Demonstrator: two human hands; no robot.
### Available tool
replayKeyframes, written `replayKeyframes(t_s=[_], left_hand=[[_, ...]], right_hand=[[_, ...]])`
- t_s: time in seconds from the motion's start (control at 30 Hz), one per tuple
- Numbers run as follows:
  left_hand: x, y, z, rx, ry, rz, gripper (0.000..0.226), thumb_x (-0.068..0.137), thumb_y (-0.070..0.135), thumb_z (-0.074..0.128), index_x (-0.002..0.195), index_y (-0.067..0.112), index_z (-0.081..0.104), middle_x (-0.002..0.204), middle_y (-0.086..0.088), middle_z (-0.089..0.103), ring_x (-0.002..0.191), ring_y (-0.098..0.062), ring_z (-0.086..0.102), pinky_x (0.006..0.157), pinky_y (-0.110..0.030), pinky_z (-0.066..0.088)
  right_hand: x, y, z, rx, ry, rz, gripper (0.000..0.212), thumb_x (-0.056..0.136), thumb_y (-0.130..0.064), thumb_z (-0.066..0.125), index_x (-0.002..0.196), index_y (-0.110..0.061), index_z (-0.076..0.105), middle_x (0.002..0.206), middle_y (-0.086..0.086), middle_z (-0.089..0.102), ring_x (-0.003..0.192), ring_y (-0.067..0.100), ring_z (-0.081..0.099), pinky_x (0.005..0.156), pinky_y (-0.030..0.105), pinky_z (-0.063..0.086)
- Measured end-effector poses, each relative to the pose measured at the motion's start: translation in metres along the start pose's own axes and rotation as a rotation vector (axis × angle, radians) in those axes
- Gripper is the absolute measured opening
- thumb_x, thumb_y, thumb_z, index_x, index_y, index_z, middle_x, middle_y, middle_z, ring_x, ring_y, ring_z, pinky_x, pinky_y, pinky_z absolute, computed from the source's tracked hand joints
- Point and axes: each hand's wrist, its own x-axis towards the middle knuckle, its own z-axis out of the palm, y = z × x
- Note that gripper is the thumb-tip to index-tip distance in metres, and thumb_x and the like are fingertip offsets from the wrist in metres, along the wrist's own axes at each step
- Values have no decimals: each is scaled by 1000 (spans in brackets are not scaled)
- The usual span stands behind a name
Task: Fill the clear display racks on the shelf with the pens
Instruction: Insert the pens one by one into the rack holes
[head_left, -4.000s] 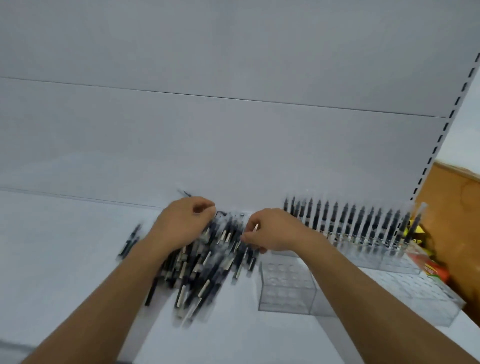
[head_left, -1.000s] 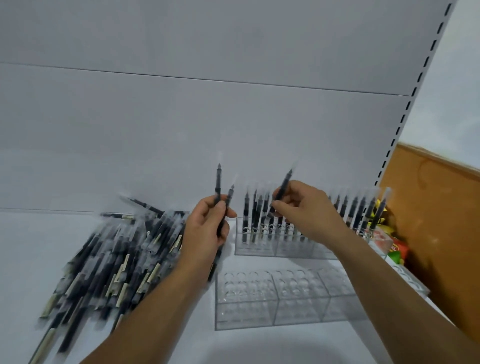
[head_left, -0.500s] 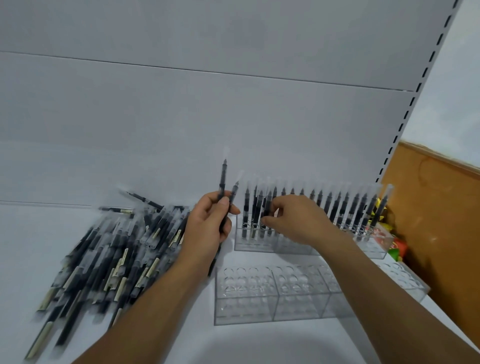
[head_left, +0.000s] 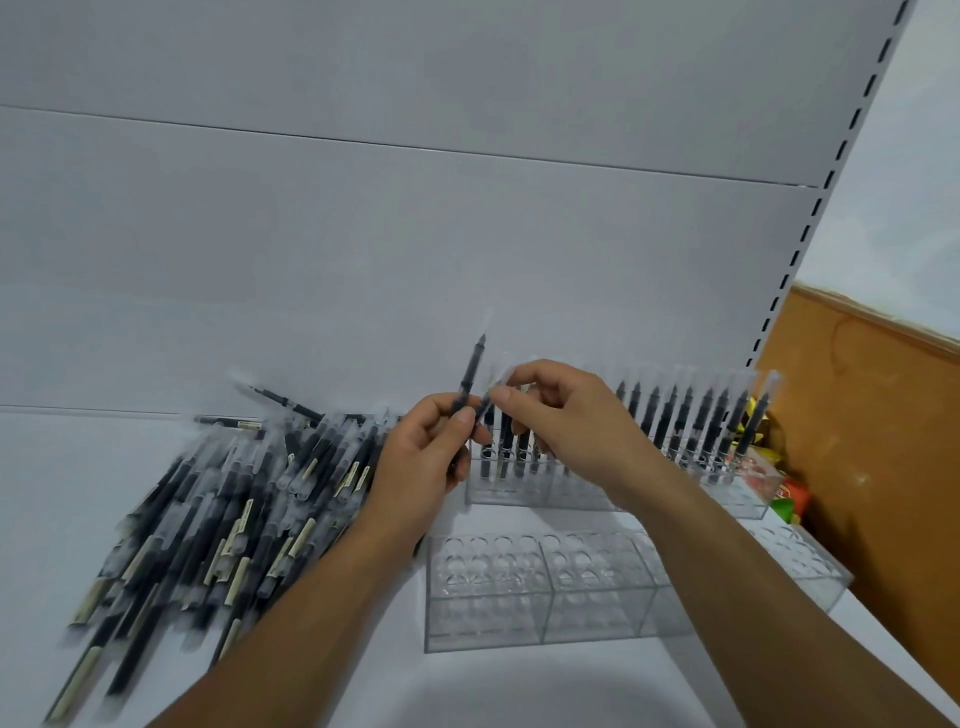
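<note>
We note our left hand (head_left: 426, 457) raised over the middle of the shelf (head_left: 62, 467), grip closed on an upright pen (head_left: 470, 374). Our right hand (head_left: 576, 431), fingers curled, pinches a second pen (head_left: 487, 406) beside it, above the back rack (head_left: 519, 486). Loose pens (head_left: 234, 509) lie toward the left edge.

The left hand (head_left: 421, 462) grips a dark pen (head_left: 470, 374) upright, clear cap on top, and the right hand (head_left: 576, 431) pinches a second pen (head_left: 488, 404) just beside it. The two hands meet above the left end of the rear rack (head_left: 737, 499), where a row of pens (head_left: 691, 421) stands upright. A front rack (head_left: 540, 613) stands nearer on the white shelf (head_left: 62, 467) — a loose pile of pens (head_left: 234, 509) lies at the left.
</note>
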Motion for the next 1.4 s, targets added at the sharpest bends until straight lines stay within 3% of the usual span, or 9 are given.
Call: replayKeyframes(t_s=[0.1,0.23,0.33,0.5,0.6,0.73,1.07,1.27,1.4], left_hand=[[-1,-1,0,30,-28,12,16,98,13,51,104,11,66,73,2,67,49,-6,46,44,-14,37],[0,-4,-2,53,35,20,15,98,18,53,104,17,66,78,3,71,57,-6,55,48,-15,41],[2,-6,-4,43,101,11,15,98,21,53,106,20,66,83,4,72,62,-6,58,51,-16,44],[3,-6,-4,57,100,17,15,99,21,52,105,21,66,81,5,72,62,-6,57,51,-15,44],[3,-6,-4,56,88,20,16,99,20,52,106,20,66,80,5,71,61,-6,57,51,-16,45],[2,-5,-4,59,78,19,16,99,21,52,106,20,66,79,5,71,60,-7,56,52,-16,44],[2,-7,-4,87,66,22,17,99,23,52,107,22,66,79,5,71,59,-6,56,53,-14,44],[1,-7,-5,96,49,29,17,98,24,54,107,24,68,79,5,71,60,-5,56,53,-14,44],[1,-7,-4,93,24,42,17,95,23,58,107,27,70,78,7,70,59,-3,56,55,-12,45]], right_hand=[[1,0,4,78,30,-8,12,90,-33,68,88,-22,72,63,-7,51,50,4,42,47,16,35],[1,-3,-11,229,118,13,11,90,-29,67,93,-19,69,79,-7,69,54,3,57,51,17,46],[3,-8,-32,317,270,-9,12,93,-25,63,96,-14,66,85,-6,74,53,4,59,49,17,48],[5,-4,-52,37,409,-135,12,95,-33,62,97,-21,66,87,-7,71,55,7,61,53,22,49],[7,2,-53,-105,378,-144,11,94,-32,63,98,-23,66,89,-7,70,59,12,64,57,20,52],[9,7,-48,-208,339,-138,8,93,-32,64,97,-26,66,84,-11,68,63,15,66,70,35,60],[17,9,-46,-363,287,-158,7,91,-36,66,92,-30,64,77,-18,66,52,-1,58,57,22,48],[14,19,-39,-693,20,-4,15,91,-46,62,89,-31,62,85,-16,64,74,5,61,71,26,52],[6,18,-43,-759,-3,33,24,89,-52,61,83,-30,65,77,-15,64,70,3,59,68,25,50]])
